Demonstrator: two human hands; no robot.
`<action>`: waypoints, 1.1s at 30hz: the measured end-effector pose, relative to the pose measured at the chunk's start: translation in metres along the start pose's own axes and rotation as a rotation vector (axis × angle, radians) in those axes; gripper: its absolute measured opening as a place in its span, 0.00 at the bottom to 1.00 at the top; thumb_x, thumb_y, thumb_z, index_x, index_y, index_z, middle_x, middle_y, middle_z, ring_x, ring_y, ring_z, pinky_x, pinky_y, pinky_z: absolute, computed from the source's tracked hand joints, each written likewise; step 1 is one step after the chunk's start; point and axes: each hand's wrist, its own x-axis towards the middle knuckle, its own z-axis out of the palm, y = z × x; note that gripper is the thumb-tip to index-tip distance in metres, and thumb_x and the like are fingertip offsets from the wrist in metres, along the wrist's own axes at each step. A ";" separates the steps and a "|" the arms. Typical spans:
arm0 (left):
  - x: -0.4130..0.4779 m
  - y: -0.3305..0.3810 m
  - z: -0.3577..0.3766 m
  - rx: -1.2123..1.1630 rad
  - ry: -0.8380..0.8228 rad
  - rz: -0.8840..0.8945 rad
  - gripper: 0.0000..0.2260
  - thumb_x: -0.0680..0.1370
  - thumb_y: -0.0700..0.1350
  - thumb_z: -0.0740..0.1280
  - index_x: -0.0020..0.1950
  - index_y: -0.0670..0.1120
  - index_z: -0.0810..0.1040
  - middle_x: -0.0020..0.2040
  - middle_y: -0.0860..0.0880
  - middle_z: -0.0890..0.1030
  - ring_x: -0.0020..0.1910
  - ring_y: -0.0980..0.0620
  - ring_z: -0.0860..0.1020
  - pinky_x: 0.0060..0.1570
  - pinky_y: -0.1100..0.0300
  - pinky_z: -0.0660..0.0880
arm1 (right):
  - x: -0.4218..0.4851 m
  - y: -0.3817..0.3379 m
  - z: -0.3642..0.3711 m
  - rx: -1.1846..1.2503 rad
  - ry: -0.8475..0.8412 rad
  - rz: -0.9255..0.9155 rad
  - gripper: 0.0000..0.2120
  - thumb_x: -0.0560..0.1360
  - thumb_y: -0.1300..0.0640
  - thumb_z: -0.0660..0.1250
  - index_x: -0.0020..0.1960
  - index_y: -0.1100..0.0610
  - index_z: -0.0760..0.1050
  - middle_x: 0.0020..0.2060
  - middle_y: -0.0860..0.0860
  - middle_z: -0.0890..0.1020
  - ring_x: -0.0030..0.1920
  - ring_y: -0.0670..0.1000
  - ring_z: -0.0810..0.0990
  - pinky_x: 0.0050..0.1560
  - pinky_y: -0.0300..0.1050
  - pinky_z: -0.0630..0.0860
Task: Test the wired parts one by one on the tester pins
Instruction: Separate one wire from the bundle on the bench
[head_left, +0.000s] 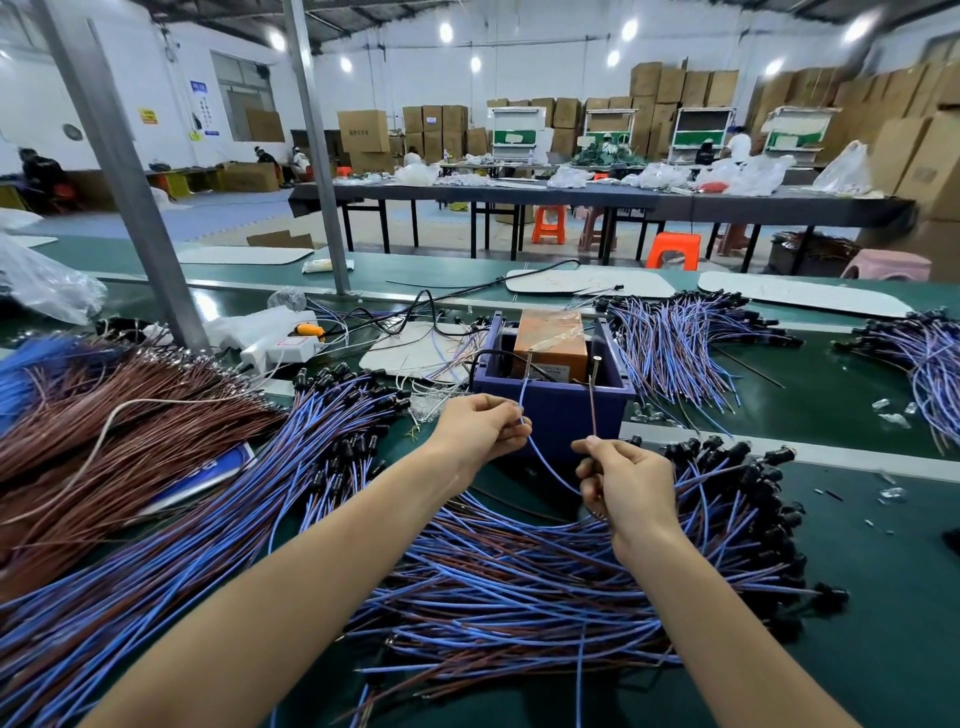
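A dark blue box (550, 410) holds an orange tester (553, 340) with two upright metal pins, the left pin (529, 364) and the right pin (595, 369). My left hand (480, 428) pinches a blue wire (523, 400) whose end reaches up to the left pin. My right hand (626, 480) pinches a brown wire (592, 410) that runs up to the right pin. The blue wire loops down between both hands. Whether the wire tips touch the pins is too small to tell.
A heap of blue and brown wired parts (519, 582) with black ends lies under my arms. More heaps lie at left (171, 519) and behind the box at right (675, 343). Brown wires (104, 405) pile at far left. A white power strip (280, 348) sits behind.
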 end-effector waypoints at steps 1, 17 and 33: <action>0.000 0.001 0.000 -0.003 0.001 0.001 0.05 0.79 0.34 0.63 0.44 0.40 0.76 0.36 0.44 0.80 0.27 0.58 0.79 0.32 0.67 0.78 | 0.000 -0.001 0.000 0.007 0.006 -0.001 0.12 0.80 0.62 0.62 0.41 0.63 0.80 0.24 0.50 0.75 0.19 0.45 0.69 0.19 0.35 0.65; -0.002 0.002 -0.002 -0.032 0.013 -0.008 0.05 0.79 0.33 0.62 0.44 0.39 0.76 0.37 0.43 0.80 0.27 0.57 0.80 0.30 0.67 0.77 | -0.003 0.001 -0.001 0.084 0.072 -0.015 0.11 0.80 0.63 0.60 0.43 0.62 0.77 0.23 0.50 0.74 0.19 0.45 0.69 0.19 0.35 0.65; -0.030 0.017 -0.042 0.412 0.015 0.336 0.07 0.78 0.35 0.62 0.46 0.44 0.78 0.38 0.47 0.84 0.29 0.53 0.80 0.28 0.64 0.76 | -0.016 0.011 -0.005 -1.072 -0.422 -0.527 0.10 0.78 0.49 0.65 0.51 0.51 0.83 0.38 0.45 0.78 0.38 0.47 0.78 0.38 0.39 0.72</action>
